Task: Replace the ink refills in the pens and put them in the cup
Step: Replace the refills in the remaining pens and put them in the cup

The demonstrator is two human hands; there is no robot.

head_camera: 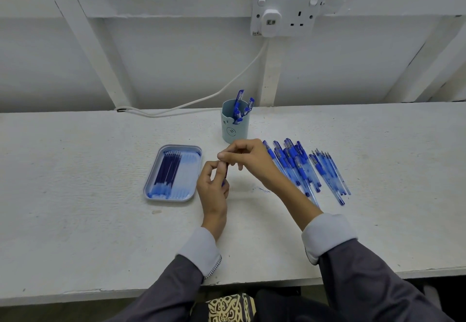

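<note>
Item: slim dark pen part point(226, 170), refill or barrel unclear, pinched between left hand point(213, 188) and right hand point(248, 159). Refill tray point(147, 190) left of both; cup point(235, 132) just beyond; loose pens point(302, 170) right. Advice: keep the pieces aligned and twist gently.

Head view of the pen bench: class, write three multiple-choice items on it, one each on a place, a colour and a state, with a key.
1. Where is the tray from the cup? A. Left of it, nearer the camera. B. Behind it. C. Inside it.
2. The cup's colour? A. Red. B. Pale blue. C. Black.
3. The hands are: A. Lying flat, empty. B. Both pinching a thin dark piece. C. Inside the cup.
Key: A, the tray lies left and nearer; B, its wall is pale blue; B, left hand and right hand meet on the piece.
</note>
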